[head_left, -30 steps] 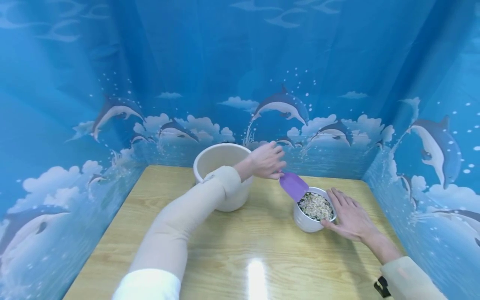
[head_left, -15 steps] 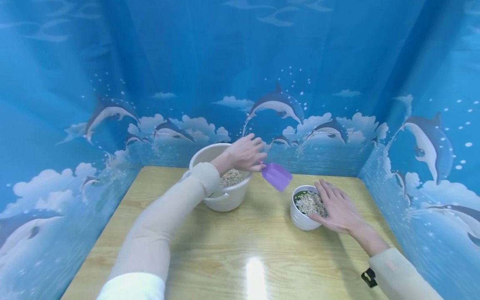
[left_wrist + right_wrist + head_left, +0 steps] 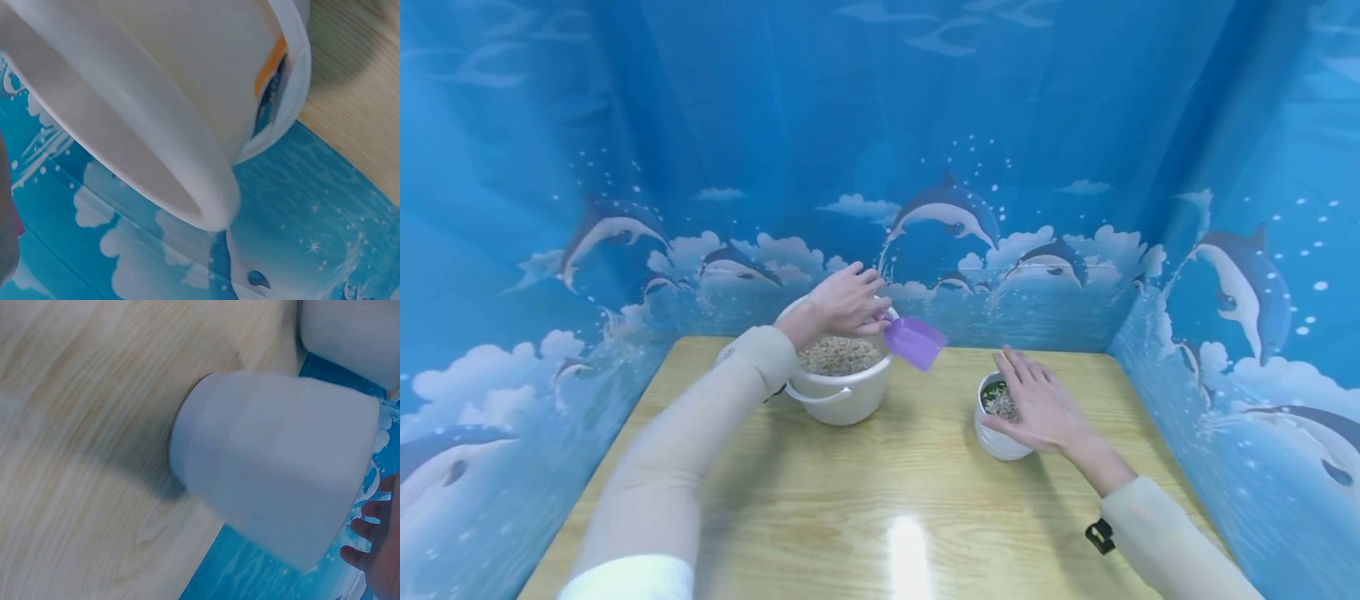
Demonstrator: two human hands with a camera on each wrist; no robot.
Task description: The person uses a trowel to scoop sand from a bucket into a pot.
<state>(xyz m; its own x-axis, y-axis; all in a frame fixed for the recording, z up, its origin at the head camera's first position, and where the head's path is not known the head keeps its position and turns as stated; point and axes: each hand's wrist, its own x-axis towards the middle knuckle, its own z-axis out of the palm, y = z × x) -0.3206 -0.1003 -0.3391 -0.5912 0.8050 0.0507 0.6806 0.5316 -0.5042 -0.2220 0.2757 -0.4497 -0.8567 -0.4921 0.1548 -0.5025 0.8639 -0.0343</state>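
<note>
My left hand (image 3: 844, 304) grips the handle of a purple plastic scoop (image 3: 914, 342) above the right rim of a white bucket (image 3: 835, 398) filled with grain. The scoop's blade points right and down. My right hand (image 3: 1039, 406) lies flat, fingers straight, over the top of a small white cup (image 3: 996, 440) that holds grain with a little green. The left wrist view shows the bucket (image 3: 156, 112) close up with its handle. In the right wrist view the cup (image 3: 275, 462) fills the middle, and fingertips (image 3: 365, 531) show at its far rim.
Both containers stand on a light wooden table (image 3: 880, 500), the bucket at the back centre, the cup to its right. Blue dolphin-print curtains (image 3: 550, 167) close in the table at the back and on both sides.
My left hand carried the scoop from the cup's rim leftward to the bucket's rim. My right hand slid from beside the cup onto its top, covering most of the grain.
</note>
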